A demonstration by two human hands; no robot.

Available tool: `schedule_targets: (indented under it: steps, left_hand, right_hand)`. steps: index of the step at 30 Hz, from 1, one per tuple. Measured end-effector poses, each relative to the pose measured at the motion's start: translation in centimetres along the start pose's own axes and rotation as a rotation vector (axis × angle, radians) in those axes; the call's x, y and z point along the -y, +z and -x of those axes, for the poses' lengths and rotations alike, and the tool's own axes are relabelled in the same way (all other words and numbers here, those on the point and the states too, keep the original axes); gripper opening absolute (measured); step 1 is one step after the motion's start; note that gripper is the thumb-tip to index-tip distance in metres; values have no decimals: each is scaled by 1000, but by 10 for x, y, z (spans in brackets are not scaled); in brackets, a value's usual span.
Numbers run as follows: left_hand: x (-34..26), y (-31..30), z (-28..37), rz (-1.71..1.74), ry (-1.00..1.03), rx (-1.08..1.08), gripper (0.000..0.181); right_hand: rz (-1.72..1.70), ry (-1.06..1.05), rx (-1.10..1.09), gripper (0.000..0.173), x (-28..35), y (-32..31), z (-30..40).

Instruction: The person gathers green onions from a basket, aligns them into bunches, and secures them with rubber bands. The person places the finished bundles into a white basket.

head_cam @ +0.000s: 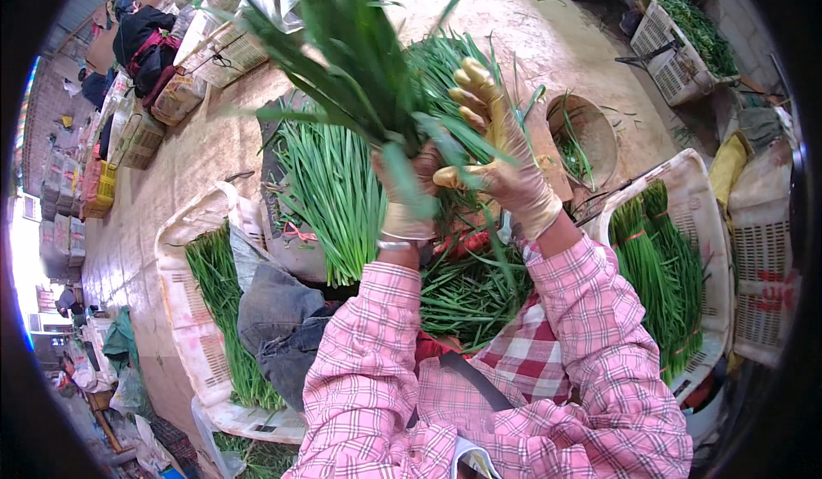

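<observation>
My left hand (411, 187), in a thin glove, grips a bunch of long flat green leaves (359, 61) that look like garlic chives. The bunch fans out upward and is blurred. Beside it my right hand (498, 151), gloved in yellowish rubber, has its fingers spread, with loose leaves hanging close to the palm. A neat pile of chives (334, 183) lies on a dark mat (276, 216) to the left of my left wrist. More leaves (449, 74) lie behind both hands. Loose leaf scraps (475, 293) cover my lap between the forearms.
White plastic crates (186, 325) holding chives stand at my left and at my right, where bundles (648, 280) are tied with bands. A round bucket (587, 139) with scraps is beyond my right hand. Stacked crates (225, 55) and a person (144, 39) are at upper left.
</observation>
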State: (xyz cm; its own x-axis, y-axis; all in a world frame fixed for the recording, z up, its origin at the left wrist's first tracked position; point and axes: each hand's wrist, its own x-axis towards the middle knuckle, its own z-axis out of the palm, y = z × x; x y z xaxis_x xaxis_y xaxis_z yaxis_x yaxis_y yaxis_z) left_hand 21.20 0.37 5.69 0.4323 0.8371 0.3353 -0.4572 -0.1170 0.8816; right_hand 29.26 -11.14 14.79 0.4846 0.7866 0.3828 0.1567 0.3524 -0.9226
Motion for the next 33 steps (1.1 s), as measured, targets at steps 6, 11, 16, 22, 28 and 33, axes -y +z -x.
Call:
schedule_targets:
  steps: [6, 11, 16, 22, 28, 33]
  left_hand:
    - [-120, -9, -11, 30, -85, -378, 37]
    - [-177, -78, 8, 172, -233, -493, 30]
    - [-205, -175, 46, 370, -327, -422, 31]
    - [-224, -252, 88, 669, -114, -242, 38]
    - [-249, -288, 95, 899, 238, 168, 44]
    - [-257, -273, 98, 846, 149, 186, 46]
  right_hand:
    - [512, 100, 271, 130, -53, 19, 49]
    - [318, 467, 310, 68, -39, 65, 96]
    - [717, 167, 493, 27, -7, 108, 142]
    - [1034, 141, 716, 9, -2, 117, 202]
    - [1377, 533, 842, 41, -6, 83, 192]
    - [590, -198, 382, 68, 78, 156, 131]
